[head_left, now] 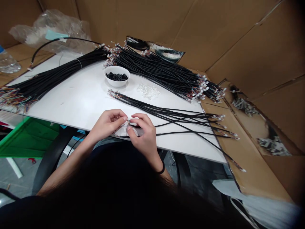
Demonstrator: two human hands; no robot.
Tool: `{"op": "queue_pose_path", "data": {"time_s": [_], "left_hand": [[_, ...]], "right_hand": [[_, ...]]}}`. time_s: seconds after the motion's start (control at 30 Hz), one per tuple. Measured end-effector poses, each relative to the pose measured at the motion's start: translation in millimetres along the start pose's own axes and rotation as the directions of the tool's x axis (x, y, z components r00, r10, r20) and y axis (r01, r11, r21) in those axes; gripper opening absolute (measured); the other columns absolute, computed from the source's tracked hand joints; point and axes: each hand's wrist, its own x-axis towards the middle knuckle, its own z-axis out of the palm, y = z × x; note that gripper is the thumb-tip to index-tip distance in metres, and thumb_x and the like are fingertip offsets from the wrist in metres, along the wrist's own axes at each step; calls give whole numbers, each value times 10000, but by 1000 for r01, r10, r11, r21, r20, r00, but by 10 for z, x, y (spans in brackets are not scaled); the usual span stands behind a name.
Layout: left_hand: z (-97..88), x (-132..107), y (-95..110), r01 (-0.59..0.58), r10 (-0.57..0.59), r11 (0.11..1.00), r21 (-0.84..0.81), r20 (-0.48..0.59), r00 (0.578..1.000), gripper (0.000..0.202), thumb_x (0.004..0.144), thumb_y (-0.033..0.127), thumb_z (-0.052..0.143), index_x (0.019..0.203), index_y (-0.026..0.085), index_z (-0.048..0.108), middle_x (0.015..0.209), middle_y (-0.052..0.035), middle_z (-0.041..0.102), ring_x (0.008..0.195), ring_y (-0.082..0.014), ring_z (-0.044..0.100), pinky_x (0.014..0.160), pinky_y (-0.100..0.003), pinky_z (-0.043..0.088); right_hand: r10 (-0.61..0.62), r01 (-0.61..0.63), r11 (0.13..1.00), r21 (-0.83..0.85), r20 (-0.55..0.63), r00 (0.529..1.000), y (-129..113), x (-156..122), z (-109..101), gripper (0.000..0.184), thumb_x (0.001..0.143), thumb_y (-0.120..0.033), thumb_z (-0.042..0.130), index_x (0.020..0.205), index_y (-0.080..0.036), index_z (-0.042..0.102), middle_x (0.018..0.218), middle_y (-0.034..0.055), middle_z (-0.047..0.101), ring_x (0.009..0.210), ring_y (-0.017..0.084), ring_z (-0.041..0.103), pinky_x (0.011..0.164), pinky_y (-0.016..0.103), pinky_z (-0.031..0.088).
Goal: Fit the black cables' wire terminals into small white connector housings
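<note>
My left hand (107,124) and my right hand (143,133) meet just above the front edge of the white board, their fingertips pinching the thin coloured wires at a black cable's end (129,123). The small part between my fingers is partly hidden. A loose group of black cables (171,116) with small connectors fans out to the right of my right hand. Behind my hands stands a white bowl (116,76) holding short black pieces (114,76). A heap of tiny white connector parts (147,91) lies next to it.
Thick bundles of black cables (162,70) (54,74) lie along the white board's (71,95) back and left. Cardboard sheets (247,152) line the right and rear, with loose wire ends on them. A green bin (28,138) sits below left; a plastic bag (50,30) lies behind.
</note>
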Motion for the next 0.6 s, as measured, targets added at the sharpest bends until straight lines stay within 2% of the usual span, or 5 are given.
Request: {"op": "queue_pose_path", "data": {"time_s": [0.07,0.33,0.6], "left_hand": [[2,7,-7,-6,6,1000,-7,-4,1000,203,799,320,624,772,120,597,482,61,431,417,-62,359,386,-169,268],[3,8,-48,-53,53,999,-11,-25,998,180,804,259,582,892,112,636,474,56,439,426,-76,380,407,-180,301],[-32,28,-138,-76,80,983,-167,18,997,152,810,183,535,909,129,636,588,30,496,457,-64,395,423,-177,311]], "right_hand": [[4,-4,1000,-8,10,1000,7,-2,0,62,806,-151,586,829,-177,638,997,111,641,964,237,617,848,396,507],[27,-28,999,17,10,1000,19,2,-7,86,844,-146,577,783,-189,618,920,84,636,898,212,617,819,361,504],[42,-42,999,33,14,999,1,11,-8,106,855,-128,563,782,-184,614,888,77,632,860,200,607,792,351,495]]}}
